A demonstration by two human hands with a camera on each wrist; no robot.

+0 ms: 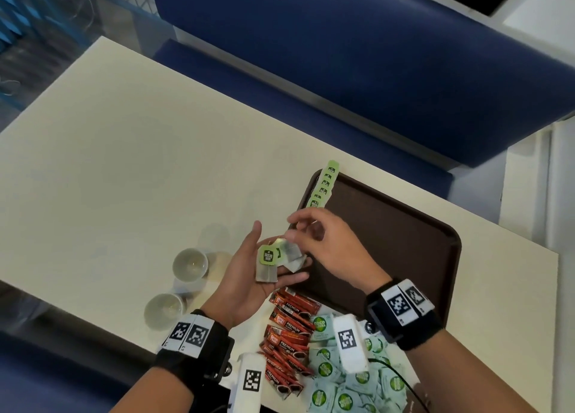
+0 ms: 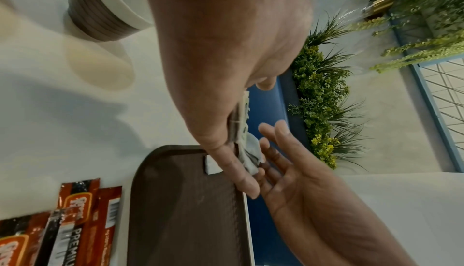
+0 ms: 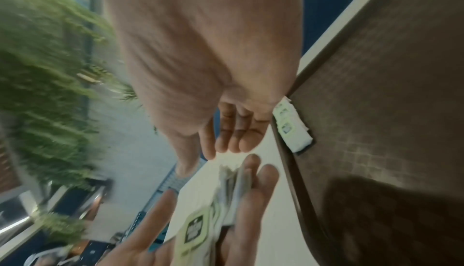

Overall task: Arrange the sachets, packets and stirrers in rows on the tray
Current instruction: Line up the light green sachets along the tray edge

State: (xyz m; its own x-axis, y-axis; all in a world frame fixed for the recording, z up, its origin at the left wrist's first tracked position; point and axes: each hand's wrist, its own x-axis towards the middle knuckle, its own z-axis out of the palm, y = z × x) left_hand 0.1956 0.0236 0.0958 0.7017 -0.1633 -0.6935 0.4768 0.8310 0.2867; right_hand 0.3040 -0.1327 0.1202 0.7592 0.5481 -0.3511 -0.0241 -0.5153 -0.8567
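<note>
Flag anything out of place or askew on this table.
The row of tea bags along the left rim of the tray overshoots: its far tag overhangs the corner. Red coffee sachets and green-and-white packets lie in loose, overlapping heaps off the tray. No spill or damage shows.

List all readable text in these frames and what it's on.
"PREMIUM": red stick sachets.
"COCO": green-and-white sachets; word below it blurred.
Tea bag tags on the left hand: dark logo, too blurred to read.
Wristband markers: square code patterns, no words.
</note>
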